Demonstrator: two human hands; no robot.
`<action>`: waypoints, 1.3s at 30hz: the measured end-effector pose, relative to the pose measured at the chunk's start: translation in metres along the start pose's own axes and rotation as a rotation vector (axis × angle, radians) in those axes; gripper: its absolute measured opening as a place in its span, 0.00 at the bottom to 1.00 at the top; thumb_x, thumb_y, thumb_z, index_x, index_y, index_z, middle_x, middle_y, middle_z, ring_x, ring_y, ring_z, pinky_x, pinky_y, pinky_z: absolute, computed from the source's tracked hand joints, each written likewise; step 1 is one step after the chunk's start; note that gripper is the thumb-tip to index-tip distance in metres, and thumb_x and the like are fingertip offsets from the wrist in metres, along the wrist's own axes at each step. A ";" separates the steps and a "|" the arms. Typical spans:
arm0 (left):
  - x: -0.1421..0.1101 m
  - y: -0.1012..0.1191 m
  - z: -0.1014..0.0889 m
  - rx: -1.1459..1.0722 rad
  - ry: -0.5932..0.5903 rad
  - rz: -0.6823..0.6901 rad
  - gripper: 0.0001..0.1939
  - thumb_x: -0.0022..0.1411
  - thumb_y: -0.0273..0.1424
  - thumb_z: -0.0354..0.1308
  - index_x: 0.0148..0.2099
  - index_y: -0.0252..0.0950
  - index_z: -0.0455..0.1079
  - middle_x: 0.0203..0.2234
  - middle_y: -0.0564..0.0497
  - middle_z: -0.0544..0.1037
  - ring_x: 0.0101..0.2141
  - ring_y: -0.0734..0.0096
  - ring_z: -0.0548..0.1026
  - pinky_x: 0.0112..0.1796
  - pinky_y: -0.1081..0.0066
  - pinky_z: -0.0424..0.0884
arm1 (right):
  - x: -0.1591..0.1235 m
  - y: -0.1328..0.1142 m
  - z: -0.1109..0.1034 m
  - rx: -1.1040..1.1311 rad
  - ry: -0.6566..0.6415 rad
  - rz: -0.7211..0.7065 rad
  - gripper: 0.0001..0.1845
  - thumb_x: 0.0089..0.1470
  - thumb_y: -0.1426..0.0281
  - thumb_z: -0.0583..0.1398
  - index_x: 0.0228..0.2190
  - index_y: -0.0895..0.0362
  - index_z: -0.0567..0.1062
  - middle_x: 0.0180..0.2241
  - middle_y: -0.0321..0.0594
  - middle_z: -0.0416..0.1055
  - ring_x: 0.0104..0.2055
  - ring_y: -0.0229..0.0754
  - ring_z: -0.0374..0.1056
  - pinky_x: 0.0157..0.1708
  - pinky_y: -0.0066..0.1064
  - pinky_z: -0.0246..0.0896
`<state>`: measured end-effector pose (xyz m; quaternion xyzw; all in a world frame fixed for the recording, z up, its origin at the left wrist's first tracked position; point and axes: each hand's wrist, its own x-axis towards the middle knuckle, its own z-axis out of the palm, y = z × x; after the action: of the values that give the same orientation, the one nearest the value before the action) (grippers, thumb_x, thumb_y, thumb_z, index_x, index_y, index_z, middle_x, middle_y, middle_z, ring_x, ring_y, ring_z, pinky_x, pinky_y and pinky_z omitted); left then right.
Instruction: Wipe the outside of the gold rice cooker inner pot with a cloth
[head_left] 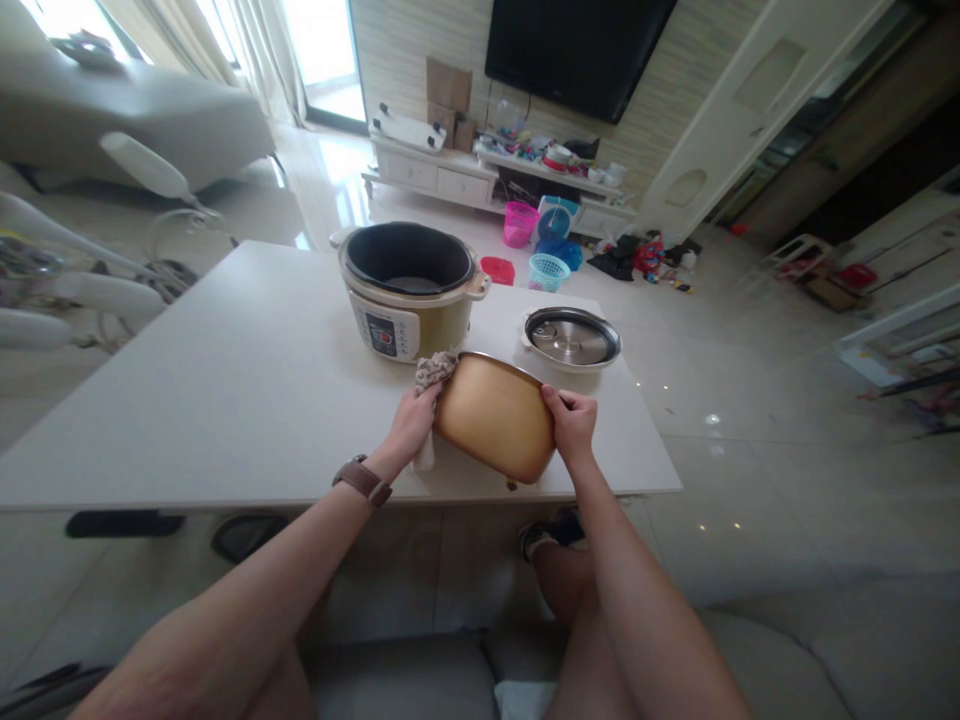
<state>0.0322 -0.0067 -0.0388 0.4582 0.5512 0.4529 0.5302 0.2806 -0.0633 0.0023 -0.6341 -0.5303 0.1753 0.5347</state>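
Between my hands an inner cooking pot [495, 415], golden brown outside, is held tilted over the table's near part. My left hand [414, 425], with a watch on its wrist, is closed on a patterned cloth [436, 370] pressed to the pot's left side. On the opposite side, my right hand [571, 420] grips the rim, thumb on the outer wall. Behind the pot stands the pressure cooker [442, 325], without its lid and dark inside, its control panel facing me. Its round lid [574, 338] lies to the right, metal underside up. The pot's inside is hidden from me.
The white table [225, 400] carries all these things; its near edge runs just in front of my knees. Beyond it, a pink basket [519, 224] and a light blue basket [549, 271] stand on the floor. A low TV cabinet [435, 175] lines the wall.
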 end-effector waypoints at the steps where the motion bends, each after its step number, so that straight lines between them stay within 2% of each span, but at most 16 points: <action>1: 0.000 0.000 0.000 0.000 -0.004 0.003 0.27 0.57 0.49 0.58 0.46 0.31 0.79 0.45 0.41 0.85 0.48 0.50 0.78 0.50 0.61 0.71 | 0.000 0.000 0.000 0.003 0.002 0.001 0.40 0.52 0.38 0.63 0.14 0.51 0.49 0.17 0.28 0.41 0.23 0.32 0.39 0.23 0.32 0.34; 7: 0.001 0.000 0.000 0.006 -0.002 0.008 0.28 0.58 0.49 0.58 0.48 0.32 0.79 0.46 0.40 0.84 0.49 0.50 0.77 0.50 0.60 0.71 | 0.000 0.000 0.001 0.005 0.000 -0.003 0.40 0.52 0.38 0.63 0.14 0.51 0.49 0.17 0.29 0.41 0.23 0.32 0.39 0.23 0.32 0.34; 13: 0.001 0.000 -0.001 0.029 0.005 0.018 0.27 0.58 0.50 0.58 0.45 0.30 0.78 0.42 0.40 0.84 0.45 0.51 0.78 0.50 0.60 0.70 | 0.000 0.000 0.000 0.007 -0.001 -0.001 0.40 0.52 0.38 0.62 0.14 0.51 0.49 0.17 0.29 0.42 0.23 0.32 0.40 0.23 0.32 0.35; 16: 0.000 0.001 0.000 0.026 0.007 0.019 0.27 0.58 0.49 0.57 0.46 0.30 0.78 0.43 0.40 0.84 0.45 0.52 0.78 0.50 0.60 0.70 | 0.000 0.000 0.001 0.015 -0.002 0.002 0.39 0.52 0.39 0.63 0.14 0.51 0.50 0.17 0.29 0.42 0.23 0.32 0.40 0.23 0.32 0.35; 21: 0.000 0.003 0.000 0.026 0.011 0.034 0.25 0.58 0.47 0.57 0.45 0.31 0.79 0.45 0.40 0.85 0.48 0.50 0.77 0.51 0.61 0.70 | 0.000 -0.001 0.001 0.016 -0.006 0.009 0.40 0.52 0.38 0.63 0.14 0.51 0.49 0.17 0.29 0.42 0.23 0.32 0.39 0.23 0.31 0.34; 28: -0.001 0.004 0.000 0.033 0.014 0.052 0.26 0.59 0.46 0.57 0.49 0.32 0.79 0.51 0.40 0.84 0.53 0.49 0.77 0.56 0.60 0.69 | -0.001 0.000 0.001 0.012 -0.005 0.006 0.39 0.52 0.39 0.63 0.15 0.51 0.50 0.17 0.29 0.42 0.23 0.32 0.40 0.23 0.32 0.34; 34: 0.001 0.001 -0.001 0.054 0.018 0.037 0.26 0.59 0.47 0.56 0.47 0.31 0.79 0.48 0.39 0.84 0.50 0.48 0.77 0.54 0.58 0.69 | -0.001 0.001 0.001 0.018 -0.007 0.000 0.39 0.53 0.41 0.63 0.15 0.51 0.49 0.17 0.29 0.42 0.23 0.32 0.39 0.23 0.32 0.34; 39: 0.000 0.001 0.000 0.059 0.020 0.044 0.27 0.60 0.48 0.56 0.49 0.30 0.78 0.51 0.38 0.83 0.52 0.47 0.77 0.55 0.58 0.69 | -0.001 0.000 0.001 0.031 -0.005 0.003 0.38 0.54 0.42 0.64 0.15 0.51 0.49 0.18 0.28 0.41 0.23 0.32 0.39 0.23 0.32 0.33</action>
<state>0.0318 -0.0064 -0.0379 0.4809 0.5593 0.4527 0.5009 0.2797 -0.0636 0.0019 -0.6261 -0.5282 0.1858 0.5426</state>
